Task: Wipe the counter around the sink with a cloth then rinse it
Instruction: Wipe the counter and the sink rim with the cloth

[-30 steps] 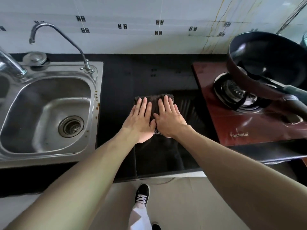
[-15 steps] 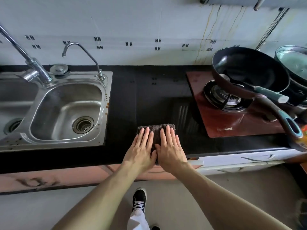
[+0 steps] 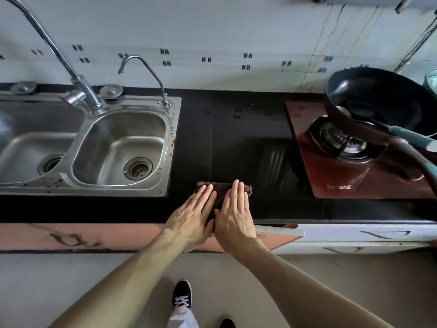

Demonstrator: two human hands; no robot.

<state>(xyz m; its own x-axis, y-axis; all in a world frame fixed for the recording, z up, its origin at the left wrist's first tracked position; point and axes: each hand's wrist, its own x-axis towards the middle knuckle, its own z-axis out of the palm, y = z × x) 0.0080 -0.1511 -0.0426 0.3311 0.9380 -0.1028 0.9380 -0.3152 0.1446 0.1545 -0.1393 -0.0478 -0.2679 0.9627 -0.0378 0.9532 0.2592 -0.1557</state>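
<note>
Both hands lie flat, fingers together, pushing down on the dark cloth [image 3: 222,190] so it rubs the black bench [image 3: 236,129]. The left hand [image 3: 191,216] and right hand [image 3: 233,215] sit side by side, thumbs touching. The sink [image 3: 173,147] is off to the left hand's side. A second ago the cloth was farther back; now it sits near the bench's front edge.

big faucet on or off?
Cannot tell for sure: a faint misty streak falls toward the right basin below the tall faucet, no clear stream.

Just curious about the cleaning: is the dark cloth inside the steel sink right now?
No, the dark cloth lies flat on the black counter under both hands.
</note>
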